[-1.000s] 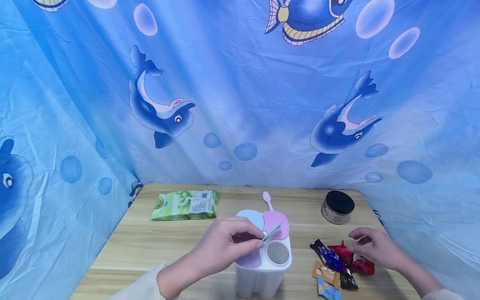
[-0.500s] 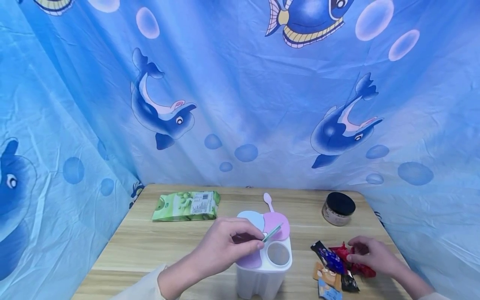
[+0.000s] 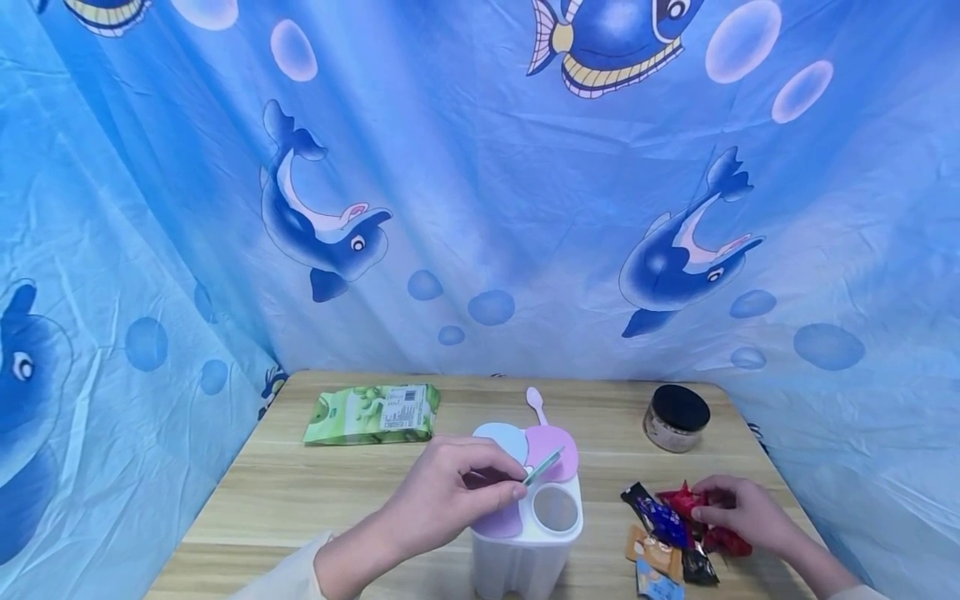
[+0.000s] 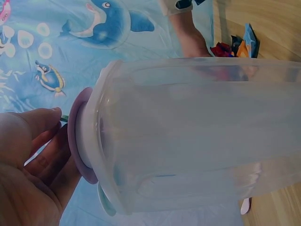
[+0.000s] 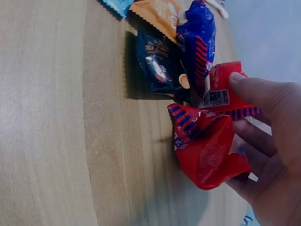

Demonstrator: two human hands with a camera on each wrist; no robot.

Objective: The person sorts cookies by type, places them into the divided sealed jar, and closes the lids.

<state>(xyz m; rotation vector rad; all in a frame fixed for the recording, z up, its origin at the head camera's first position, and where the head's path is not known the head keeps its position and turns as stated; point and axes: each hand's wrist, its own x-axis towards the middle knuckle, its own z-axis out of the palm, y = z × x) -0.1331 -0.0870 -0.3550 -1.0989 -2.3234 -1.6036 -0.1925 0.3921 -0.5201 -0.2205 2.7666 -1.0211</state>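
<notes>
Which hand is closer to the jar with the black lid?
Right. The right hand is in front of the jar; the left hand is farther away, to its left.

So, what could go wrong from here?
The green lid pinched in the left fingers might slip and drop across the open hole of the container.

The red packet at the right fingers is crowded by the blue packet, so lifting it could drag that one along.

White container (image 4: 188, 127) cropped by left wrist view's right edge, print (image 3: 405, 408) on green bag (image 3: 366, 413) illegible
</notes>
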